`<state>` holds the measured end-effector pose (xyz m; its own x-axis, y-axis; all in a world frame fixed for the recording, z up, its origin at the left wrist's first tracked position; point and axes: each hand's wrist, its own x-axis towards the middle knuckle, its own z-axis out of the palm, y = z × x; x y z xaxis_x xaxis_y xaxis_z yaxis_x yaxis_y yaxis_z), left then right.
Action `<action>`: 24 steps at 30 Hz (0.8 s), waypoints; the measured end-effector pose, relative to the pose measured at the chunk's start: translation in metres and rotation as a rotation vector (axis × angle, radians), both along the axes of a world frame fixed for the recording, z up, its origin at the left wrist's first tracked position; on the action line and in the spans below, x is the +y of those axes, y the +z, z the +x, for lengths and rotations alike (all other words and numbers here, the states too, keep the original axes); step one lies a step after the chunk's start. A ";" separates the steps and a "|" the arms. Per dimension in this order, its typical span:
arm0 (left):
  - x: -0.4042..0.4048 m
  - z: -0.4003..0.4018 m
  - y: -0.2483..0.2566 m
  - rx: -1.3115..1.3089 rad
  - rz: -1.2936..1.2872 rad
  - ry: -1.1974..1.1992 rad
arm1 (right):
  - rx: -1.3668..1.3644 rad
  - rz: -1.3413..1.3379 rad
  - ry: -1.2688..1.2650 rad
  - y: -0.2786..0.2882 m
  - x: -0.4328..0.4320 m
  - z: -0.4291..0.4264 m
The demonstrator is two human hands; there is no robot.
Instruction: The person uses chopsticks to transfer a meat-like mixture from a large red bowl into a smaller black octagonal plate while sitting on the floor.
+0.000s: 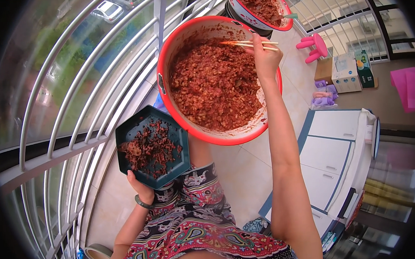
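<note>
A large red-rimmed basin [167, 96] holds a heap of red, chunky bean mixture [216, 87], with smears on its inner wall. Over its right upper part, my right hand [267, 57] grips a pair of wooden chopsticks [240, 43]; their reddened tips point left above the mixture. At lower left, my left hand [140, 187] holds a dark green hexagonal tray [178, 169] by its bottom edge, the thumb on the rim. Dark red clumps and bits [152, 146] are scattered on the tray. The tray lies close against the basin's lower left rim.
Beyond the basin, a second red-rimmed basin [238, 8] of similar mixture rests on a dark stand. White railings [52, 127] curve along the left. At right are a pink stool [320, 46], cardboard boxes [345, 72], purple bottles [323, 97] and a white cabinet [325, 155].
</note>
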<state>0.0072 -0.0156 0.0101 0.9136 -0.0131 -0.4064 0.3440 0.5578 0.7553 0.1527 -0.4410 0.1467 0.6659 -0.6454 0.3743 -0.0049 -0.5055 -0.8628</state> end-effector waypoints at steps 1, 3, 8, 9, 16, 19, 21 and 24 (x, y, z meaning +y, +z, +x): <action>0.000 0.000 0.001 -0.003 0.007 0.001 | 0.003 0.000 0.004 0.004 0.002 -0.002; 0.001 -0.001 0.000 -0.003 0.014 0.005 | -0.089 0.093 -0.035 0.017 0.001 -0.010; 0.004 -0.004 -0.008 -0.002 0.025 -0.019 | -0.062 0.165 -0.022 0.006 -0.021 -0.011; 0.007 -0.004 -0.011 -0.020 0.027 -0.050 | -0.062 0.166 -0.017 0.006 -0.021 -0.010; 0.010 -0.004 -0.016 -0.019 0.000 -0.069 | -0.033 0.145 0.034 -0.003 -0.019 -0.007; 0.013 -0.006 -0.015 -0.031 0.049 -0.081 | -0.030 0.145 -0.034 0.009 -0.018 -0.014; 0.008 -0.004 -0.011 -0.017 0.043 -0.043 | -0.018 0.106 -0.055 0.010 -0.017 -0.013; 0.008 -0.003 -0.012 -0.037 0.027 -0.060 | -0.059 0.042 -0.051 0.004 -0.017 -0.013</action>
